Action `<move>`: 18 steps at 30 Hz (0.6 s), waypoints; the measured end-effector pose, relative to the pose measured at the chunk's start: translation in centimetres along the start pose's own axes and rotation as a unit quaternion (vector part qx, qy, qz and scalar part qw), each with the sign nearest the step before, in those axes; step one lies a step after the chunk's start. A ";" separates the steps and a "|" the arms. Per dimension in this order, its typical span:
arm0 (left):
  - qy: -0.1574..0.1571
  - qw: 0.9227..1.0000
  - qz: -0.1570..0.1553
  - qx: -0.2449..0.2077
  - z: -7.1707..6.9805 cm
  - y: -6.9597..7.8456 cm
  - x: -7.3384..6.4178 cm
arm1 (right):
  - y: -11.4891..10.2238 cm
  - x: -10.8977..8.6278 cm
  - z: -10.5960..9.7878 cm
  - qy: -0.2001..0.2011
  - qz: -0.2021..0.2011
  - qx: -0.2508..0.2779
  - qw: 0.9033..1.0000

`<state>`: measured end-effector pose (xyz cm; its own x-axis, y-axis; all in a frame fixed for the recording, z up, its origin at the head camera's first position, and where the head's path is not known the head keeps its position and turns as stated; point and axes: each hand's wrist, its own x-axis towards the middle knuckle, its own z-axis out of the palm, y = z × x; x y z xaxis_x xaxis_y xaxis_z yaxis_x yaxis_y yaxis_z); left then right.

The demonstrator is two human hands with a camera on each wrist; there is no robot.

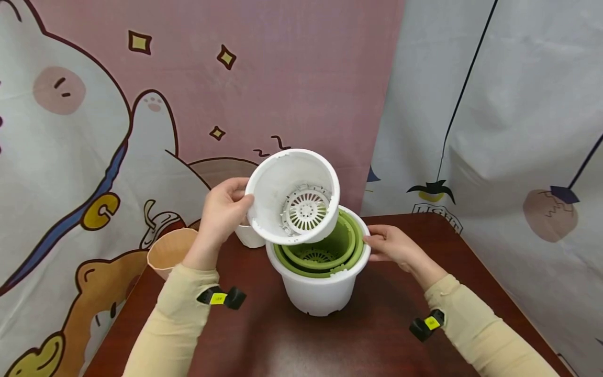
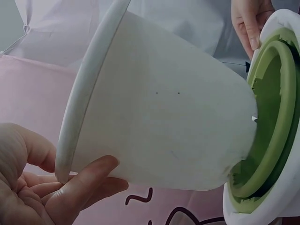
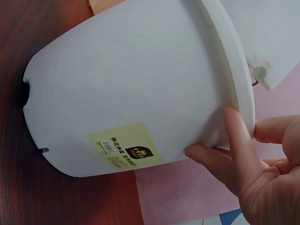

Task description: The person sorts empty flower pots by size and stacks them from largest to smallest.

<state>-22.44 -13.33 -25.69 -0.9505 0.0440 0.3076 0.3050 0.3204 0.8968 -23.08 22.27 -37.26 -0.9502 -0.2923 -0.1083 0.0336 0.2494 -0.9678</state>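
My left hand [image 1: 223, 212] pinches the rim of a white plastic flowerpot [image 1: 266, 196], thumb at the edge and fingers along the outside. This pot is tilted, its mouth turned toward me and its slotted base visible inside. It hangs over a larger white flowerpot [image 1: 320, 296] that stands upright. Nested in the larger pot are two green flowerpots, an inner one [image 1: 336, 243] and an outer one [image 1: 306, 271]. On the right side, my right hand [image 1: 393, 245] grips the larger pot's rim between thumb and fingers. A yellow label [image 3: 126, 146] shows on that pot's wall.
To the left on the dark red table [image 1: 264, 335] stands a peach-coloured pot [image 1: 171, 248], partly behind my left wrist. A small white pot [image 1: 250, 238] stands behind the tilted one. Printed cloth [image 1: 320, 78] hangs behind the table and along its right side.
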 end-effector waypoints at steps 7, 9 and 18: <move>-0.019 1.000 -0.001 0.019 0.7 -0.2 0.3 | 0.0 0.0 0.0 0.004 0.000 -0.004 1.000; -0.021 0.999 0.002 0.027 0.9 -0.3 0.4 | 0.0 0.0 0.1 0.006 0.002 -0.001 1.000; -0.037 0.998 0.004 0.058 1.9 -0.8 0.7 | -0.1 0.0 0.1 0.007 0.001 -0.003 1.000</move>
<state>-23.44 -11.80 -26.76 -0.9510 0.1145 0.2871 0.3081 0.4266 0.8504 -23.02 22.15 -37.21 -0.9541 -0.2796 -0.1072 0.0334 0.2562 -0.9660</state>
